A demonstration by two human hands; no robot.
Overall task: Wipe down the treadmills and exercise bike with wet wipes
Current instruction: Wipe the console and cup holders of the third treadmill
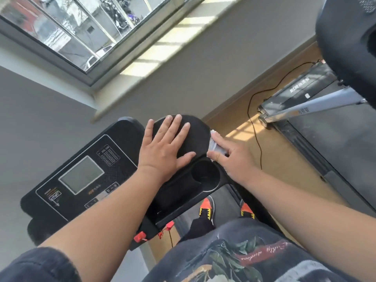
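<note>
A black treadmill console point(81, 176) with a grey screen fills the middle of the view, which is tilted. My left hand point(164, 147) lies flat, fingers spread, on the console's rounded black right part. My right hand point(234, 159) presses a white wet wipe point(214, 144) against the console's right edge, just beyond the round cup holder point(205, 174). Most of the wipe is hidden under my fingers.
A second treadmill point(317, 110) with a silver upright stands to the right on the wooden floor, with a black cable point(254, 127) trailing between the machines. A window and sill run along the wall ahead. My orange shoes point(207, 208) stand on the belt below.
</note>
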